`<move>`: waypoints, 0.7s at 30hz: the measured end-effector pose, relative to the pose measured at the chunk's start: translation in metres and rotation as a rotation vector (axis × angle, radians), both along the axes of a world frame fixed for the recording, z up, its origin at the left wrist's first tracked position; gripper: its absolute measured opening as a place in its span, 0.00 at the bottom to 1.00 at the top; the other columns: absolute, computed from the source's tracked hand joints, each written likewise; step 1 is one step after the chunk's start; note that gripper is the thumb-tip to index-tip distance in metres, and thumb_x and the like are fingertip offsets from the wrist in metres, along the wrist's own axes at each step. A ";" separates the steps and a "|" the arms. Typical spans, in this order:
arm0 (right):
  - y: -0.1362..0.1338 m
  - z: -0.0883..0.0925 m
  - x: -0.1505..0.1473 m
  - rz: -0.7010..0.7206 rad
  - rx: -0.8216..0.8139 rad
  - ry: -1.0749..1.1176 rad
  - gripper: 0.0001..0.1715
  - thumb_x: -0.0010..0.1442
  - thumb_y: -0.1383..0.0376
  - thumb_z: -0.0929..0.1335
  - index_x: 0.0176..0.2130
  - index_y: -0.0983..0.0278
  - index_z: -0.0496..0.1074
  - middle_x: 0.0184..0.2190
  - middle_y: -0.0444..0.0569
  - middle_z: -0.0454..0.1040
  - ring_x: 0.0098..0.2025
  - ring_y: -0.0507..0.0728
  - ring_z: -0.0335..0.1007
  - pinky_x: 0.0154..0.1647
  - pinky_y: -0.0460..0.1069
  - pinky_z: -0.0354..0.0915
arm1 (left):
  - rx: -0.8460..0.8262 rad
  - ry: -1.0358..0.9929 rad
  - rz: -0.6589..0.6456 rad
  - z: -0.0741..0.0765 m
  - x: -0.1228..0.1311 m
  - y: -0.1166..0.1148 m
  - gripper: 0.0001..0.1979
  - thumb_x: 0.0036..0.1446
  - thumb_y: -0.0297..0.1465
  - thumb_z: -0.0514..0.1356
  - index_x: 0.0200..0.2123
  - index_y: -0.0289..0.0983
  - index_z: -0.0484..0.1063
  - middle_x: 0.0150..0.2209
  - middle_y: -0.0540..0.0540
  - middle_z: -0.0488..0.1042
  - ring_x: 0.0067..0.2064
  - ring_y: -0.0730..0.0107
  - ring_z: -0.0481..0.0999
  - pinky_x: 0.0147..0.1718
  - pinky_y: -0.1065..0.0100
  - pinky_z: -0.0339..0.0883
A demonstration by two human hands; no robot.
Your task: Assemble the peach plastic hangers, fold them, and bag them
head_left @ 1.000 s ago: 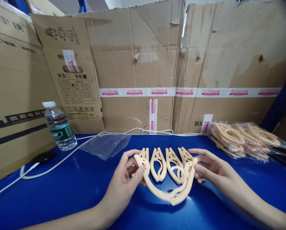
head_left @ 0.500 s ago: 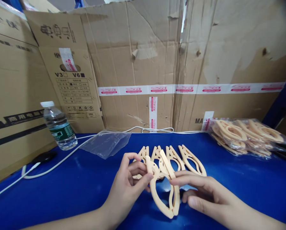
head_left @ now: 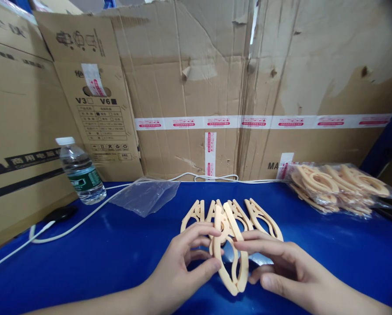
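Note:
A beige folding hanger (head_left: 243,272), folded to a narrow pointed loop, is raised over the blue table in front of me. My left hand (head_left: 191,262) grips its left arm between thumb and fingers. From the other side, the fingertips of my right hand (head_left: 277,262) press on the right arm, with the thumb lower down and apart from it. Behind the held piece lies a row of folded beige hangers, among them a left one (head_left: 183,221) and a far right one (head_left: 274,227). The held hanger partly hides the middle ones.
Clear bags of more hangers (head_left: 340,186) lie at the back right. A flat clear plastic bag (head_left: 145,197), a water bottle (head_left: 84,175), a white cable (head_left: 80,221) and a black object (head_left: 60,213) are at the left. Cardboard (head_left: 189,96) walls the back of the blue table (head_left: 117,267).
My left hand has shifted slightly right, and its fingers lie further over the hanger. The hanger's two arms have come closer together, and it looks narrower. My right hand has hardly moved.

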State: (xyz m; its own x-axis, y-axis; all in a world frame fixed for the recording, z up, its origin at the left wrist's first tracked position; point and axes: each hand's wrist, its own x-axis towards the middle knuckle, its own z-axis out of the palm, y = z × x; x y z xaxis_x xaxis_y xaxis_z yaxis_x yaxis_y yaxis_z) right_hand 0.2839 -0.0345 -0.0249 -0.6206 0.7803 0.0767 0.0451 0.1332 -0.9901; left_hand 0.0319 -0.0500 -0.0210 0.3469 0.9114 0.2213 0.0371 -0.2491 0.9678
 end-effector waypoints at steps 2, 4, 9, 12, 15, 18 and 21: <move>0.001 0.002 -0.001 -0.010 0.001 0.019 0.20 0.61 0.55 0.71 0.53 0.49 0.73 0.63 0.48 0.57 0.59 0.65 0.64 0.55 0.58 0.68 | -0.036 -0.016 0.018 0.000 0.000 0.001 0.16 0.57 0.29 0.63 0.49 0.40 0.68 0.52 0.42 0.71 0.48 0.61 0.76 0.46 0.64 0.72; 0.001 0.006 -0.003 -0.026 0.013 0.036 0.19 0.61 0.55 0.71 0.53 0.49 0.73 0.63 0.48 0.58 0.59 0.64 0.64 0.55 0.56 0.68 | -0.072 -0.040 0.021 0.000 0.000 0.001 0.18 0.57 0.31 0.63 0.51 0.40 0.66 0.50 0.41 0.73 0.49 0.60 0.76 0.47 0.62 0.72; 0.000 0.010 -0.003 -0.008 -0.001 0.054 0.19 0.61 0.55 0.71 0.53 0.49 0.72 0.63 0.47 0.57 0.57 0.63 0.66 0.57 0.56 0.67 | -0.066 -0.030 -0.043 0.000 -0.001 0.000 0.20 0.58 0.30 0.62 0.53 0.40 0.64 0.50 0.41 0.75 0.51 0.58 0.76 0.52 0.58 0.70; -0.004 0.008 -0.001 0.046 -0.045 0.048 0.20 0.61 0.54 0.71 0.53 0.48 0.71 0.62 0.47 0.59 0.56 0.63 0.68 0.56 0.58 0.66 | 0.033 0.060 -0.084 0.003 -0.002 -0.004 0.23 0.56 0.27 0.62 0.55 0.42 0.63 0.57 0.41 0.70 0.57 0.58 0.71 0.58 0.58 0.63; -0.006 0.007 0.001 0.094 -0.064 0.006 0.21 0.62 0.54 0.70 0.55 0.49 0.70 0.61 0.47 0.64 0.54 0.63 0.69 0.57 0.60 0.65 | 0.139 0.195 -0.089 0.007 -0.005 -0.009 0.26 0.55 0.28 0.62 0.57 0.43 0.62 0.61 0.42 0.65 0.63 0.56 0.64 0.63 0.56 0.56; -0.003 0.015 0.003 0.098 -0.030 -0.035 0.22 0.63 0.54 0.70 0.55 0.51 0.71 0.60 0.48 0.66 0.58 0.64 0.64 0.59 0.60 0.63 | 0.179 0.339 -0.095 0.008 -0.010 -0.012 0.27 0.54 0.30 0.63 0.57 0.43 0.63 0.64 0.41 0.61 0.65 0.51 0.58 0.64 0.51 0.51; 0.009 0.031 0.012 0.004 0.035 -0.108 0.25 0.62 0.52 0.69 0.57 0.56 0.70 0.58 0.51 0.69 0.58 0.65 0.65 0.58 0.60 0.63 | 0.199 0.392 -0.047 0.007 -0.014 -0.013 0.22 0.54 0.29 0.62 0.53 0.43 0.65 0.67 0.40 0.55 0.68 0.48 0.52 0.63 0.47 0.49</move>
